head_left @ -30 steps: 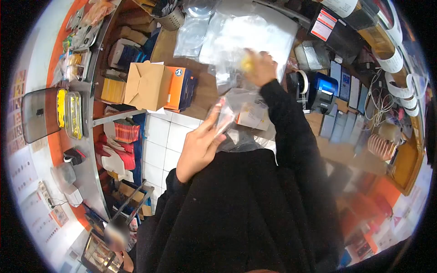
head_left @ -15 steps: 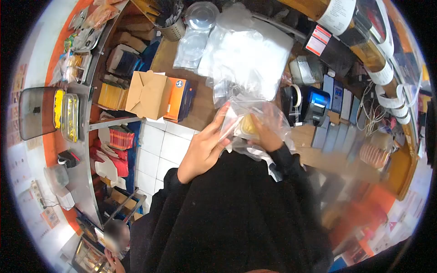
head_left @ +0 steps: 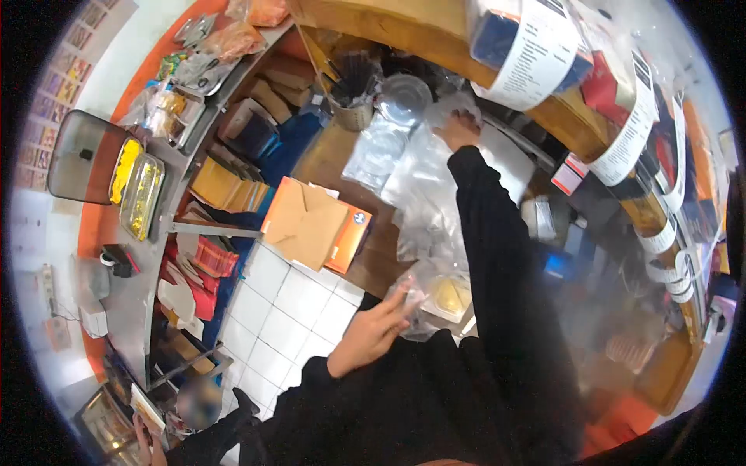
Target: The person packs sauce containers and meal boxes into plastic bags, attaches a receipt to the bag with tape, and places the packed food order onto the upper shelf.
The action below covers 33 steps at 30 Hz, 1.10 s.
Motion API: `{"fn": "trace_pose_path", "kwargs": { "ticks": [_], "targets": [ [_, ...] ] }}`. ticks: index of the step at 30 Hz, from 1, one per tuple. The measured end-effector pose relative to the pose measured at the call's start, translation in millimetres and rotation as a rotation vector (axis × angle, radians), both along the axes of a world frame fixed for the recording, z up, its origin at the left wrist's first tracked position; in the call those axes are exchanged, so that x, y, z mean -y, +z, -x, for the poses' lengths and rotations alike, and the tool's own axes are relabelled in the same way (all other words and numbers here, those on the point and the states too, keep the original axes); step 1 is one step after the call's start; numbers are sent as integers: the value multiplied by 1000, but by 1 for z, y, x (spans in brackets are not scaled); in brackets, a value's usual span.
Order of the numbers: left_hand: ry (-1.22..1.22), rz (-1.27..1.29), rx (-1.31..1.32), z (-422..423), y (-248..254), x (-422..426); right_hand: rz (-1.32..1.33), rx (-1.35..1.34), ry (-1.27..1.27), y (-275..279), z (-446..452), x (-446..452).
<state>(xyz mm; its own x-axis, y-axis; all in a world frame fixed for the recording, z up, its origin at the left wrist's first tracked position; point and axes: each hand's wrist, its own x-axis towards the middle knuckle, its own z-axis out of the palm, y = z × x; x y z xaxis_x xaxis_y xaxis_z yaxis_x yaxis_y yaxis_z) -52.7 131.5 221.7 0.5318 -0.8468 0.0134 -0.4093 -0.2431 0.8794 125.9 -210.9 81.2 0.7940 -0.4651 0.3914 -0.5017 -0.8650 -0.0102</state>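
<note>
Near my body, my left hand (head_left: 371, 332) pinches the edge of a clear plastic bag (head_left: 420, 311). A container with yellow contents (head_left: 449, 297) is in or just under that bag, partly behind my right sleeve. My right arm stretches across to the back of the table. There my right hand (head_left: 460, 130) lies with fingers apart on a pile of clear plastic bags (head_left: 427, 186). Beside the pile, to its left, are clear plastic lids (head_left: 381, 147) in a sheet of plastic.
A brown cardboard box (head_left: 303, 225) and an orange box (head_left: 351, 237) stand at the table's left edge. Behind are a holder of dark utensils (head_left: 353, 113) and a wooden shelf (head_left: 388, 35) with hanging receipts (head_left: 536, 58). At lower left, another person's hand (head_left: 148, 443) shows.
My right hand has left the bagged container and reached forward onto the plastic pile. My left hand stays at the bag, which now sits lower in view. The camera view has shifted.
</note>
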Motion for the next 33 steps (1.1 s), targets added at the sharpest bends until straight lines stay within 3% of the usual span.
{"fn": "trace_pose_path", "kwargs": {
  "ticks": [2,6,8,11,16,19,20,22,29,31,33],
  "targets": [
    [9,-37,-20,-4,1,-6,-295,-174,55,-11,-19,27],
    [74,18,-135,-5,-12,-12,-242,-313,93,-13,-5,41],
    [41,-12,-233,-8,-18,-12,-209,-189,161,-22,17,40],
    [19,37,-183,-11,-22,-6,-104,-196,157,-21,36,29],
    [-17,27,-208,-8,-25,-3,-213,-135,60,-5,47,24],
    [-8,8,-221,-5,-20,-5,-229,20,373,-3,48,45],
    [-5,4,-224,-4,-16,-5,-230,23,371,6,49,44],
    [-10,19,-241,-3,-13,-5,-374,-92,115,23,50,44],
    [-14,59,-213,3,-10,-7,-44,81,205,31,51,60],
    [-12,83,-145,5,-12,-8,-434,-137,276,84,66,53],
    [-11,113,-77,5,-17,-7,-465,-47,200,105,72,53]
  ]
}}
